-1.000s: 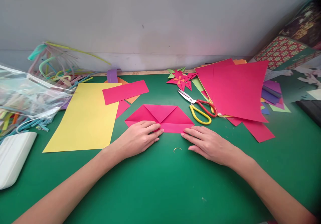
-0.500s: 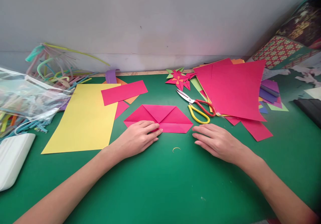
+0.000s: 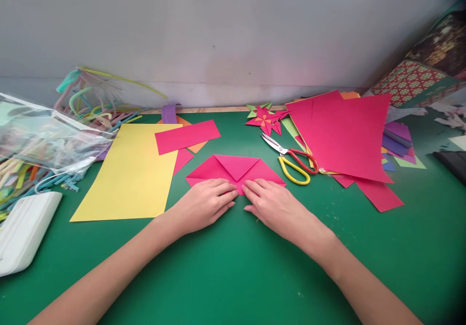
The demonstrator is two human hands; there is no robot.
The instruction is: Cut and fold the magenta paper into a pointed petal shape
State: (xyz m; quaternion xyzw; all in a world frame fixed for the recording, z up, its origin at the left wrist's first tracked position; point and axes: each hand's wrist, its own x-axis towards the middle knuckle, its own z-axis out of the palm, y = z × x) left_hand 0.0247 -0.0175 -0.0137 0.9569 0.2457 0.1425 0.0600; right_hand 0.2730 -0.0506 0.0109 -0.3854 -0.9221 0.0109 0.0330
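Head view: folded pink paper (image 3: pixel 236 168) flat on green mat (image 3: pixel 233 266), between yellow sheet (image 3: pixel 131 169) and scissors (image 3: pixel 291 159). Left hand (image 3: pixel 206 203) and right hand (image 3: pixel 273 206) side by side, palms down, fingers extended flat on near edge of folded pink paper, pressing, nothing grasped.

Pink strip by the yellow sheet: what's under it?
Under the pink strip: an orange sheet pokes out, and its left end overlaps the yellow sheet. The rest of the orange is covered.
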